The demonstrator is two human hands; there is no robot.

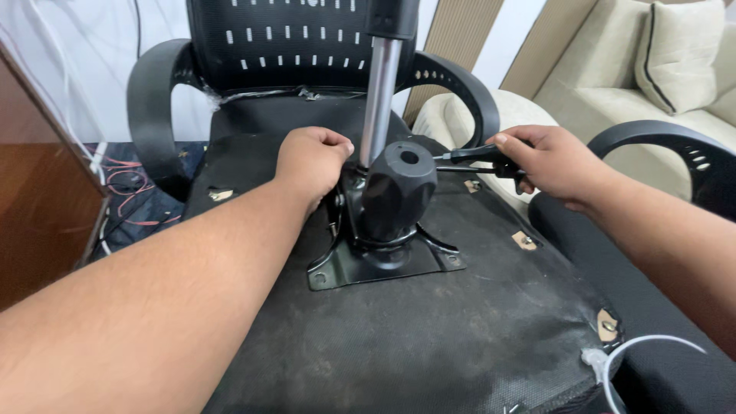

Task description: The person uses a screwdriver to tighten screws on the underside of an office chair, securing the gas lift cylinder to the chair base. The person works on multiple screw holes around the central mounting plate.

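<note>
Mechanism plate (pixel 383 264) sits on the upturned chair seat (pixel 475 337) under the gas cylinder (pixel 379 100); left hand (pixel 313 162), fingers curled shut, braces its far side, right hand (pixel 553 162) clamps the adjustment lever (pixel 474 156), so likely mid-fitting; next move needs steady bracing while the lever is worked.

No packages, labels, signs or screens show anywhere in this view.
</note>
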